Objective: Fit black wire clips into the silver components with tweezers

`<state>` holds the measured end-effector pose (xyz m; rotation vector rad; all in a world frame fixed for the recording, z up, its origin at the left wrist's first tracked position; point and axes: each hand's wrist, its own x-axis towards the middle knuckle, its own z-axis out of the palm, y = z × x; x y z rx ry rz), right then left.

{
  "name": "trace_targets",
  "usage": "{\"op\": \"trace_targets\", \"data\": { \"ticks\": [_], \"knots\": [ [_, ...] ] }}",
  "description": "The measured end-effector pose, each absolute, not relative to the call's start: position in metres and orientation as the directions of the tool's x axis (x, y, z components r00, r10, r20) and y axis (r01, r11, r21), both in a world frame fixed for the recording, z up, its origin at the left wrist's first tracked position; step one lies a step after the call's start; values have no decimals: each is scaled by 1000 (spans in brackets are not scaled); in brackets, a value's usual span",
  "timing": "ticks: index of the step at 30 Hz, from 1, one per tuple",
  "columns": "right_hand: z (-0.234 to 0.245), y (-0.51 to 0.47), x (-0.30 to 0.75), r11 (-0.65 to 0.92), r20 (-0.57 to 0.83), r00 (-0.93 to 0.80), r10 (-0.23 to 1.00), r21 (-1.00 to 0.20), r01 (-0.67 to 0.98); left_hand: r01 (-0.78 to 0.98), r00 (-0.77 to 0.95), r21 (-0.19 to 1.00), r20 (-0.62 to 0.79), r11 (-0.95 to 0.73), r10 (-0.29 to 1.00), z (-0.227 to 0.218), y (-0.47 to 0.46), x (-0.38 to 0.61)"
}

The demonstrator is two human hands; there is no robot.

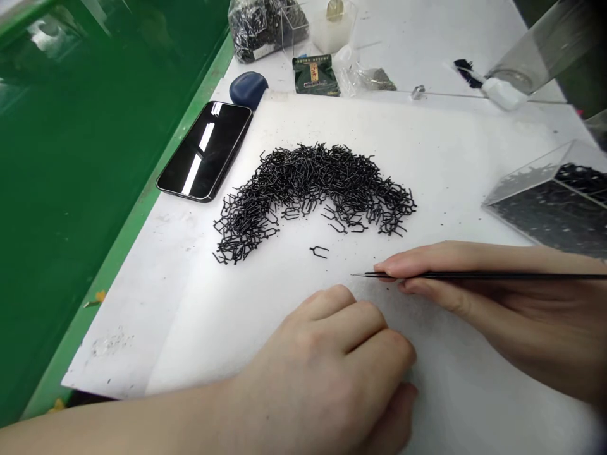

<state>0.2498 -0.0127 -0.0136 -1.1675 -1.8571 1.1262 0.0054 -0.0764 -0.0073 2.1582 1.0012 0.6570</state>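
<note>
My right hand (474, 284) pinches a pair of thin black tweezers (455, 275), whose fine tip points left over the white sheet (227, 341). Curled closed, my left hand (341, 354) rests on the sheet just below the tweezers' tip; its fingertips are turned away, so what they hold, if anything, is hidden. Beyond both hands lies a curved heap of small black fork-shaped pieces (313, 174). One single fork-shaped piece (319, 253) lies apart, between the heap and my left hand.
A phone (205, 151) and a dark blue rounded object (248, 90) lie at the left. A clear box of black pieces (550, 202) stands at the right. At the back are a green packet (315, 76), a bag of dark material (265, 28) and a clear bottle (535, 57).
</note>
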Motion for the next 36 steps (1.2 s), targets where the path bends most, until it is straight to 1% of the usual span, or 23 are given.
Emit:
{"op": "trace_targets", "data": {
  "ticks": [18,21,23,26,28,30,33,36],
  "knots": [
    [-12,-10,248,231,83,-419,904,-920,316,467,563,754,150,-462,813,-8,-81,3],
    [-11,-9,249,265,123,-388,914,-903,339,470,517,775,148,-423,843,-7,-80,3],
    [-8,-9,252,309,170,-362,917,-875,372,485,458,773,173,-409,872,-7,-78,4],
    [-2,-10,260,349,220,-340,914,-855,385,525,428,727,223,-442,876,-9,-76,5],
    [2,-10,265,352,219,-381,898,-878,324,558,458,673,239,-486,856,-9,-75,5],
    [5,-9,268,351,207,-484,850,-908,229,580,483,631,244,-516,841,-9,-74,5],
    [6,-8,270,335,176,-616,768,-930,152,577,487,625,253,-525,836,-6,-74,5],
    [6,-6,270,319,147,-652,744,-935,153,551,500,643,257,-532,827,-4,-74,5]
  ]
}}
